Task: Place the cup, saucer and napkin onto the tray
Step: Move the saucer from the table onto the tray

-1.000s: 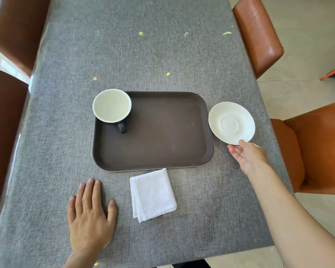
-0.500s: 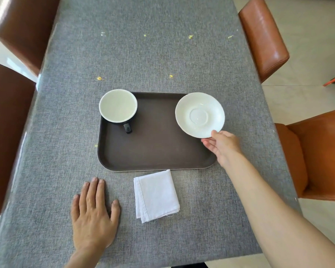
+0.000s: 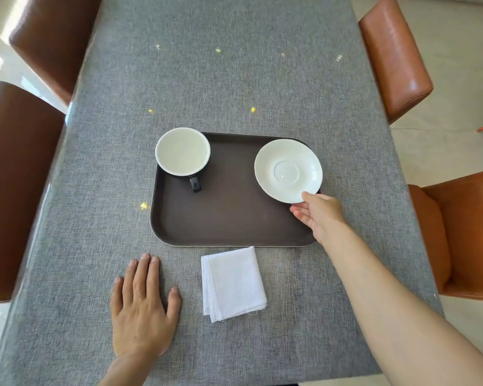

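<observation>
- My right hand reaches in from 4 o'clock and pinches the near rim of the saucer, thumb on top, fingers curled beneath.
- The saucer, white with a round well at its centre, is over the tray's far-right corner, at about 2 o'clock on the tray. I cannot tell whether it rests on the tray floor or is just held above it.
- My left hand lies flat on the bench, palm down, fingers spread and pointing to 12 o'clock, holding nothing. It sits at 7 o'clock from the tray, near it but not touching.
- The cup stands upright in the tray's far-left corner, at 10 o'clock, its rim overhanging the tray edge in this view. White inside, dark outside, with the handle pointing toward 6 o'clock.
- The tray is dark brown, rectangular with rounded corners, long side running 9 to 3 o'clock, in the middle of the bench.
- The napkin, white and folded into a rough square, lies on the bench cloth just off the tray's near edge at 6 o'clock, between my two arms. It is not on the tray.
- The bench is covered in grey woven cloth with a few small yellow specks.
- Brown leather chairs stand at both long sides.
</observation>
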